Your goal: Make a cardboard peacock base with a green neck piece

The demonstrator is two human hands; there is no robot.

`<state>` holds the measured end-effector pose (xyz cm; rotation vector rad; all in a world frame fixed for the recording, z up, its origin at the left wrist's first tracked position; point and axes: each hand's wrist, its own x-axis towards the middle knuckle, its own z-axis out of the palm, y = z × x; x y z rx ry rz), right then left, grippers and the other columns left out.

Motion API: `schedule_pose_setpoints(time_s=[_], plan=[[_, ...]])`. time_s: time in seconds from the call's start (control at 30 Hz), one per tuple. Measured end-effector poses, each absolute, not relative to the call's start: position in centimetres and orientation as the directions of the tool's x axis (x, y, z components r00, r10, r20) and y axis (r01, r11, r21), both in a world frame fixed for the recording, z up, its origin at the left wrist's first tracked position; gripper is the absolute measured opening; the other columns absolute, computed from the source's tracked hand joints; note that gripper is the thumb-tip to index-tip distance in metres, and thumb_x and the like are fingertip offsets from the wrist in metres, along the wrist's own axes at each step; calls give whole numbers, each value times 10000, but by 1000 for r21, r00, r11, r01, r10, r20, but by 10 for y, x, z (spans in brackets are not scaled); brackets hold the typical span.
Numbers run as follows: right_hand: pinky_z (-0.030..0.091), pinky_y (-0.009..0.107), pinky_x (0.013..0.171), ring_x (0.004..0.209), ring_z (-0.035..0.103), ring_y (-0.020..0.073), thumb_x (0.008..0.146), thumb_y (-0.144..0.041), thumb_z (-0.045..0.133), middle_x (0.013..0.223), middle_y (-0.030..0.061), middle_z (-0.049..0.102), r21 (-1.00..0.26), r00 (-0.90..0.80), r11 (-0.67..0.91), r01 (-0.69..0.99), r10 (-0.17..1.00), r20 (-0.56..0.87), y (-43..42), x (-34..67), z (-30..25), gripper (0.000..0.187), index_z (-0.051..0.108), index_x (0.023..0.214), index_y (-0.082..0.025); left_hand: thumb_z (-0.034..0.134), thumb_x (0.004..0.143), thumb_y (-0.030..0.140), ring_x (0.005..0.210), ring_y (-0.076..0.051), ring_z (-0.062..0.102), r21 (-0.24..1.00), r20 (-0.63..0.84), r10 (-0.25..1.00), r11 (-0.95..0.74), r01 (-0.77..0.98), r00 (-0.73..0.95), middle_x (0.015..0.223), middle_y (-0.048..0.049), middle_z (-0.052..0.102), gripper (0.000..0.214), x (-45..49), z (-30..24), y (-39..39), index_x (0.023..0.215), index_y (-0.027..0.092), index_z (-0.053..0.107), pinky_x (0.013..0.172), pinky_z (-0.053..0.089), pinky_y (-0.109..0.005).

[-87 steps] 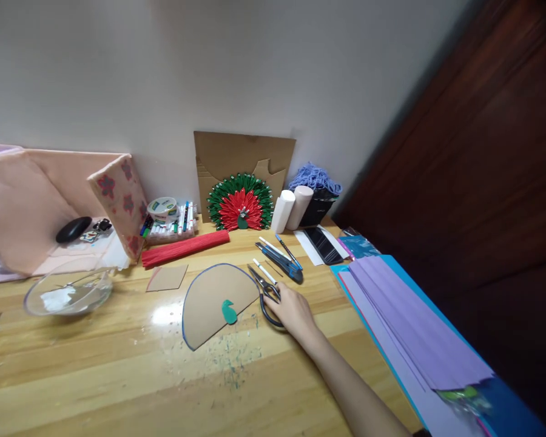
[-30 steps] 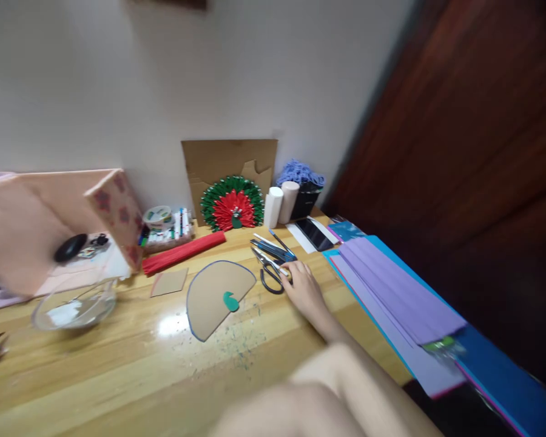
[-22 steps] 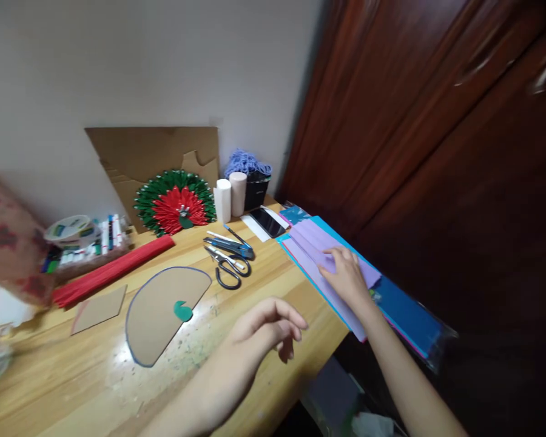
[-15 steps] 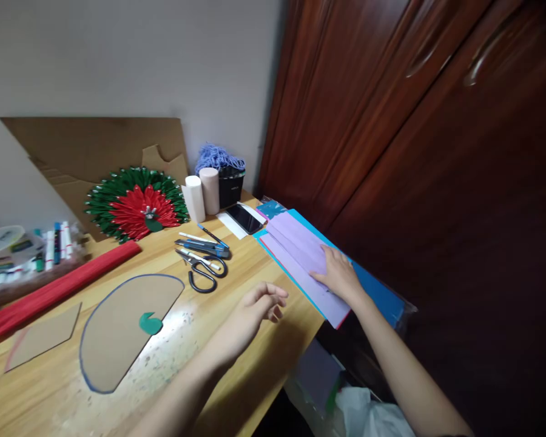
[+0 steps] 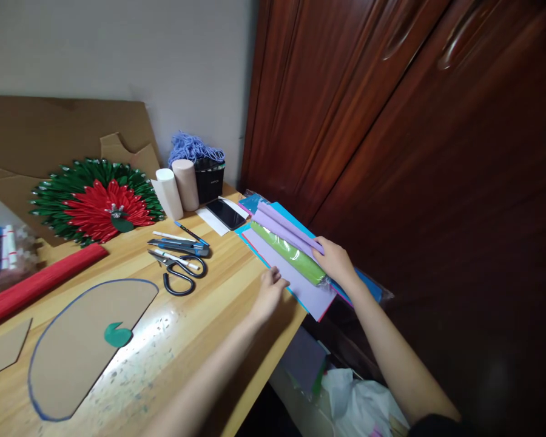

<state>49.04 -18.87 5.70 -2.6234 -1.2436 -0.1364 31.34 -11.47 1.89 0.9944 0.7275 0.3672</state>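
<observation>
A stack of coloured paper sheets (image 5: 286, 276) lies at the table's right edge, lilac on top with blue and pink under it. My right hand (image 5: 337, 261) grips the upper lilac sheets (image 5: 284, 226) and holds them folded back, baring a green roll (image 5: 287, 254) beneath. My left hand (image 5: 269, 292) rests with curled fingers on the near edge of the bottom lilac sheet. Black-handled scissors (image 5: 175, 272) lie on the table to the left of both hands.
Utility knife and pens (image 5: 178, 241) lie behind the scissors. A cardboard half-disc (image 5: 79, 340) carries a small green cutout (image 5: 116, 334). A red-and-green paper fan (image 5: 96, 205), two rolls (image 5: 176, 187), a phone (image 5: 227, 213) and a dark wardrobe (image 5: 391, 133) stand around. Bags (image 5: 359, 400) lie below the table edge.
My right hand left the scissors and went to the paper stack, then folded back the top lilac sheets, showing the green roll. My left hand came in and landed on the stack's edge. View panned right.
</observation>
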Motion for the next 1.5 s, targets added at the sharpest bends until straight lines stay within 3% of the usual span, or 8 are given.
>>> schedule_pose_setpoints(time_s=[0.2,0.37,0.47,0.8,0.93,1.13,1.27,1.5], plan=[[428,373,903,1085,557,295,802,-487,532,1194,166,579,-144,533,-514,846,829,170,-193,477,51,559,491,1220,-118,546,642,131,1247,-255,401,828,-357,560,561,-25,748,1296,-152,443,537,323,24,-128,1167,164,438,1017,335,-350],[249,529,1036,1337,203,414,620,-577,664,1441,262,258,-47,472,-470,881,881,38,-194,464,29,1015,247,1399,-78,556,621,114,1297,-255,303,948,-296,782,309,71,548,1302,-154,351,563,325,20,-138,1172,125,439,1089,204,-316],[201,570,1036,1343,102,457,597,-562,682,1467,289,150,-13,498,-498,867,867,3,-194,457,21,1091,179,1420,-53,524,651,113,1277,-255,324,951,-297,763,292,104,574,1274,-173,365,571,321,21,-139,1211,88,415,1076,219,-316],[175,604,1042,1359,53,426,759,-486,552,1495,193,175,-54,411,-415,908,909,-73,-198,455,21,857,174,1443,-136,519,608,62,1377,-264,157,966,-65,603,239,-103,795,1378,-73,422,562,308,47,-142,1151,206,539,1113,114,-414],[193,599,1046,1362,69,410,819,-439,494,1496,158,198,-67,364,-374,925,923,-122,-201,460,25,741,200,1443,-169,493,645,67,1288,-250,349,957,23,533,231,-172,846,1305,-72,495,500,313,49,-152,1123,203,548,1075,241,-389],[192,543,1077,1364,59,379,875,-472,398,1486,160,227,-85,361,-375,923,922,-138,-202,465,33,693,208,1441,-120,475,686,56,1108,-199,484,972,-135,837,216,-93,531,1091,-93,523,299,317,21,-149,960,169,514,987,351,-337],[209,534,1077,1363,69,372,882,-486,385,1482,158,232,-76,369,-383,920,916,-156,-201,463,39,682,218,1440,-131,470,710,38,1061,-173,523,877,-320,755,465,-123,572,1084,-99,552,260,317,15,-135,936,166,467,944,390,-299],[194,517,1090,1362,61,361,901,-487,333,1482,165,224,-65,371,-389,919,909,-189,-200,459,44,673,202,1443,-109,463,722,47,1056,-184,537,835,-372,726,534,-134,578,1108,-141,556,248,320,15,-130,949,146,451,909,413,-308]])
